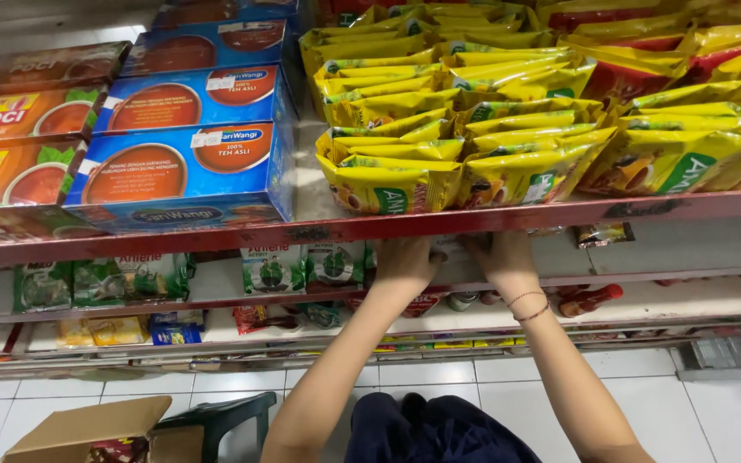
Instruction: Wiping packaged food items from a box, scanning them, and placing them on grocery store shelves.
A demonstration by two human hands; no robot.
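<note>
Both my hands reach under the red front edge of the upper shelf [508, 212] into the shelf below. My left hand [405, 262] and my right hand [506, 257] sit close together, with a pale item [451, 249] partly showing between them. The shelf edge hides the fingers of both hands, so their grip is unclear. A thin bracelet circles my right wrist. Directly above my hands, rows of yellow sachet packs [392, 182] stand upright on the upper shelf.
Blue boxes [186, 167] and orange-red boxes [19, 171] fill the upper shelf's left side. Green packets [272, 270] stand left of my hands, and a small red bottle [592, 299] lies to the right. On the white tiled floor are an open cardboard box [87, 427] and a dark stool [216, 416].
</note>
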